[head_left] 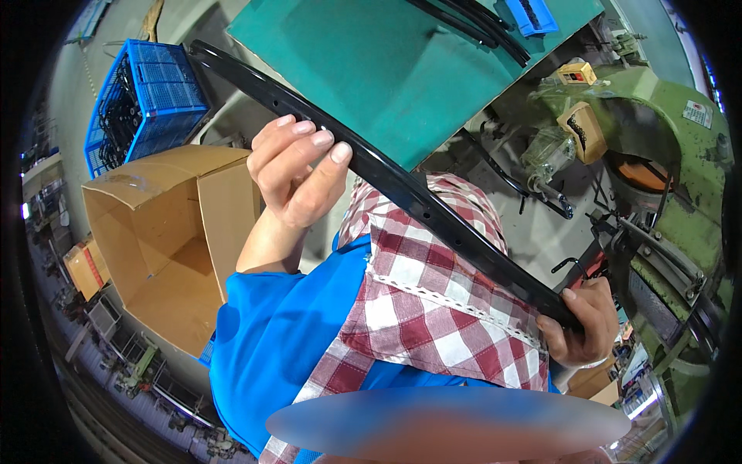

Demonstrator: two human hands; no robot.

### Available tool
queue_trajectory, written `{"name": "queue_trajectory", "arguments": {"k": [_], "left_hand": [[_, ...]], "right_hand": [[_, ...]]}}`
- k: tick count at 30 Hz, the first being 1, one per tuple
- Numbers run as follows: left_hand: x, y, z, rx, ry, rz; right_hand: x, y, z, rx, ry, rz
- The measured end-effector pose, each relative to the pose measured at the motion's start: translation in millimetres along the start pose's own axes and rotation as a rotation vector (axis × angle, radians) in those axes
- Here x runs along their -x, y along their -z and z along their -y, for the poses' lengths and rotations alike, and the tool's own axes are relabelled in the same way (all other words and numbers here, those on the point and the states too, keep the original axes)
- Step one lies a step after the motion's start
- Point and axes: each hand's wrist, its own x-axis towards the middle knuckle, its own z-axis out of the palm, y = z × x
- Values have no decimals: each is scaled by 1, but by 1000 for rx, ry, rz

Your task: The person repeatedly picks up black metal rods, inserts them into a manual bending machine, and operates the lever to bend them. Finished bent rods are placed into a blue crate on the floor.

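Note:
A long, glossy black metal bar (382, 172) with small holes along its face slants across my body, from far left down to near right. Against its left half, the curled fingers of my left hand (297, 170) are closed at the bar's near edge, with their tips on it. At the lower right end, my right hand (583, 325) grips the bar between thumb and fingers. Behind the bar is the red-and-white checked apron (433, 309) that I wear over blue sleeves.
Ahead stands a green-topped table (340, 69) carrying more black bars (487, 35) and a small blue bin (533, 17). To the left are an open cardboard box (166, 255) and a blue crate (166, 93) of dark parts. A green machine (630, 97) stands at right.

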Motion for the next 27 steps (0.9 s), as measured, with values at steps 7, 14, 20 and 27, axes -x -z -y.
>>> {"name": "queue_trajectory", "arguments": {"k": [7,14,20,27], "left_hand": [[4,-5,-18,98,-58,93],[1,2,-28,92,-49,145],[7,1,-33,79,-65,113],[11,2,-47,220,-163,222]], "right_hand": [[4,-3,0,-5,-2,-3],[-4,-13,9,-21,-81,19],[-18,-19,8,-42,-84,37],[-24,-34,1,-42,-29,27]]}}
